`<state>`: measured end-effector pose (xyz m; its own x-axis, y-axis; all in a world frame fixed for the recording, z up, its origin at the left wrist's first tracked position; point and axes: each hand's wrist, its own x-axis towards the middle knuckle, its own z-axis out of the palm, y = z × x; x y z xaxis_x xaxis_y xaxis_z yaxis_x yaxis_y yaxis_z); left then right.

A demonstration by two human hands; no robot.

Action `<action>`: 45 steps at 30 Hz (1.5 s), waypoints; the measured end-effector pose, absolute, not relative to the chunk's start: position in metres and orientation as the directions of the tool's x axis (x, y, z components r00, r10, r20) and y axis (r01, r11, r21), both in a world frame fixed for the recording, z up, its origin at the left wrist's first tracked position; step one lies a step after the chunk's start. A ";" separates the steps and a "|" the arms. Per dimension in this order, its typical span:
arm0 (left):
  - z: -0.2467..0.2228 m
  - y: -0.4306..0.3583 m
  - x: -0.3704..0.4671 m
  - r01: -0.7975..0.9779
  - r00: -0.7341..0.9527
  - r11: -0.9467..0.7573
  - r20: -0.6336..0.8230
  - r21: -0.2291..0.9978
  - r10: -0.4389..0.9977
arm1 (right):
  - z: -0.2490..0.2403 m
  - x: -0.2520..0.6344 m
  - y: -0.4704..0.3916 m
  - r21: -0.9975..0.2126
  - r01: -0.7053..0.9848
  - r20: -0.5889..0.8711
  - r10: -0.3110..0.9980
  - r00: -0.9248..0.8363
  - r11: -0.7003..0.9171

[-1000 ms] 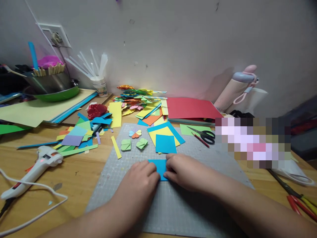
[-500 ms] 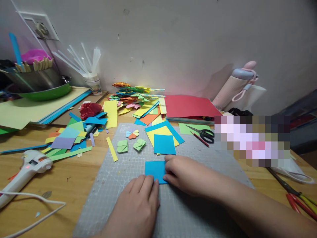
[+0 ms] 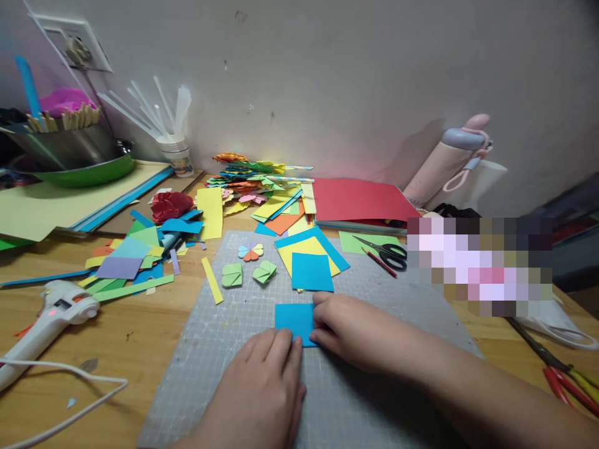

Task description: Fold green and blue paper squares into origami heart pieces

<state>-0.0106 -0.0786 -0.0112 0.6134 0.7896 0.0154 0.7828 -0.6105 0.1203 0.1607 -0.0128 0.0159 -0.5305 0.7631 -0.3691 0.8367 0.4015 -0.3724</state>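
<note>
A blue paper piece (image 3: 294, 319) lies on the grey cutting mat (image 3: 243, 321) between my hands. My left hand (image 3: 264, 374) rests at its lower left edge, fingers close together and palm down, pressing on the near edge. The right edge of the paper is pinched by the curled fingers of my right hand (image 3: 339, 324). Just beyond lies a blue square (image 3: 312, 272), partly over a yellow sheet (image 3: 292, 249) and a larger blue sheet (image 3: 322, 240). Two folded green pieces (image 3: 232, 275) and a small multicoloured flower (image 3: 251, 251) are at the mat's upper left.
Black scissors (image 3: 390, 254) and a pencil (image 3: 380, 262) lie at the upper right. A glue gun (image 3: 56, 312) with its cable and paper scraps (image 3: 124, 265) are on the left. Red-handled scissors (image 3: 566, 383) sit at far right, a pink bottle (image 3: 444, 156) behind.
The view has shifted very slightly. Both hands stay at the blue paper, and a thumb of my left hand shows a little more at its right side.
</note>
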 end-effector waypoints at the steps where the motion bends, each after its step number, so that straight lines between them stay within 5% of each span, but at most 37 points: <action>1: -0.011 -0.079 -0.011 0.781 0.615 -0.612 0.015 0.125 0.788 | 0.016 0.160 -0.013 -0.367 0.842 -0.378 0.764 -0.523 0.395; 8: -0.006 -0.076 -0.015 0.786 0.593 -0.577 -0.008 0.224 0.805 | 0.018 0.158 -0.015 -0.358 0.861 -0.384 0.784 -0.487 0.360; 23: -0.011 -0.072 -0.022 0.751 0.644 -0.630 -0.012 0.198 0.765 | 0.013 0.163 -0.014 -0.378 0.834 -0.343 0.776 -0.529 0.401; 28: -0.012 -0.065 -0.029 0.771 0.613 -0.598 -0.004 0.217 0.790 | 0.015 0.162 -0.033 -0.203 0.866 -0.128 0.865 -0.486 0.457; 34: -0.008 -0.062 -0.030 0.788 0.572 -0.554 0.012 0.267 0.820 | 0.011 0.159 -0.059 -0.144 0.712 0.024 0.722 -0.692 0.687; 45: -0.003 -0.061 -0.029 0.797 0.570 -0.541 -0.037 0.269 0.821 | -0.004 0.146 -0.064 -0.069 0.699 -0.126 0.689 -0.714 0.712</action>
